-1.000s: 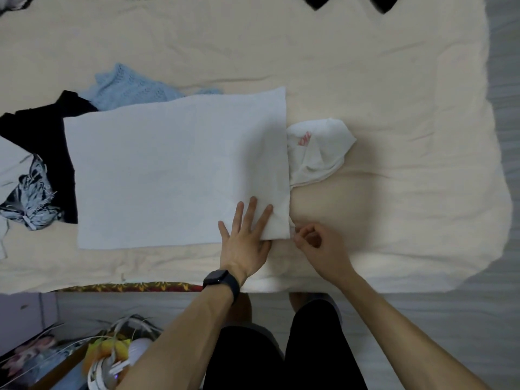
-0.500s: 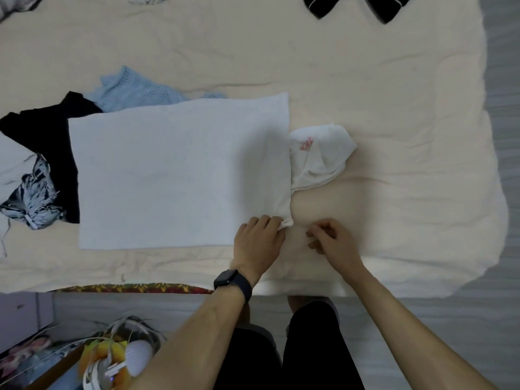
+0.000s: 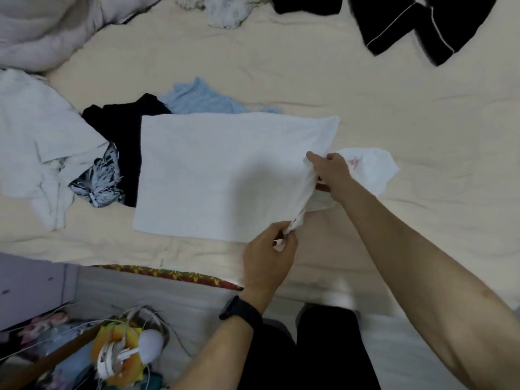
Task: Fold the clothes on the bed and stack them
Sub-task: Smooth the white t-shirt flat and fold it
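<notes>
Left hand [image 3: 268,251], right hand [image 3: 330,171] now on edge of white cloth [image 3: 219,175]

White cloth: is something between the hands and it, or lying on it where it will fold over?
Nothing visible. The left hand and right hand both grip the white cloth at its right edge, and nothing lies on its flat part.
</notes>
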Available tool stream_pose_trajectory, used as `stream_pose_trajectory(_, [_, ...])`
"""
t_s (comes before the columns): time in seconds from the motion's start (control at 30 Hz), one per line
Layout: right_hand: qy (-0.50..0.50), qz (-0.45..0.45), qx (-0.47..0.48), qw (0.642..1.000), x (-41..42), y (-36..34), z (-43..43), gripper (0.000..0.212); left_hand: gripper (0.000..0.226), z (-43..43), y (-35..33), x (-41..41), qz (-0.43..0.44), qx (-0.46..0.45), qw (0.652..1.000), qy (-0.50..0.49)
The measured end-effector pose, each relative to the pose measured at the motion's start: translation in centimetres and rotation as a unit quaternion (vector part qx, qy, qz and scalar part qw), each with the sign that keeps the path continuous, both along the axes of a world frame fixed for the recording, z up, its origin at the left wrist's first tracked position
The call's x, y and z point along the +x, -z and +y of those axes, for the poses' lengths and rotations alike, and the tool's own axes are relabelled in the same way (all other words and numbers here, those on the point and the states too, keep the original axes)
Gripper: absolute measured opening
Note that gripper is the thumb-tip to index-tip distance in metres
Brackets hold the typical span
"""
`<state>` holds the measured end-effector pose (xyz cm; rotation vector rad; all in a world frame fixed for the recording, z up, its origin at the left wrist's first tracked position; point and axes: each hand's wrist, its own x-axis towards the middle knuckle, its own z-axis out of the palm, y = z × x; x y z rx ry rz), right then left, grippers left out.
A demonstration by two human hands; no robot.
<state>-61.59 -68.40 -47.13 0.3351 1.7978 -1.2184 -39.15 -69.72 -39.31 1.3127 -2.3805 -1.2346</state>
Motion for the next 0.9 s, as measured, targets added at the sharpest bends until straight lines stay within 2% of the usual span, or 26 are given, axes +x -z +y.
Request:
stream_pose_trajectory(0.17, [0.061,0.031,0.012,0.998,-1.9,0.4,-2.9,0.02,0.021,-2.5,-0.1,1.4,0.014,0.042,0.999,-0.021])
stream_pose_trajectory(0.3, [0.061,0.074,0.058,0.994,-2.6,-0.4,-5.0,0.015,0.01,-5.4,0.5,3.4,0.016,0.058,0.998,-0.024])
stream_pose_trajectory(0.4, [0.035,0.129,0.079,0.988,-1.7,-2.3,-7.7,0.033,0.001,-8.2,0.6,4.9,0.025,0.086,0.993,-0.077])
stream_pose_trajectory(0.47, [0.018,0.172,0.066,0.983,0.1,-3.7,-11.3,0.039,0.004,-10.8,0.8,6.7,0.032,0.102,0.986,-0.131])
stream_pose_trajectory(0.6, [-0.1,0.294,0.082,0.947,5.3,-4.5,-20.6,0.025,0.01,-17.6,2.5,11.9,-0.015,0.151,0.965,-0.212])
stream_pose_trajectory(0.67, [-0.182,0.334,0.105,0.919,8.0,-4.1,-25.5,0.022,0.016,-21.1,3.7,14.7,-0.063,0.131,0.966,-0.212])
stream_pose_trajectory(0.73, [-0.254,0.355,0.127,0.891,10.7,-3.1,-30.6,0.02,0.012,-24.8,4.9,17.2,-0.091,0.128,0.96,-0.234])
stream_pose_trajectory(0.9, [-0.359,0.353,0.191,0.843,16.1,0.0,-39.6,0.019,0.016,-32.1,7.7,21.0,-0.233,0.156,0.947,-0.155])
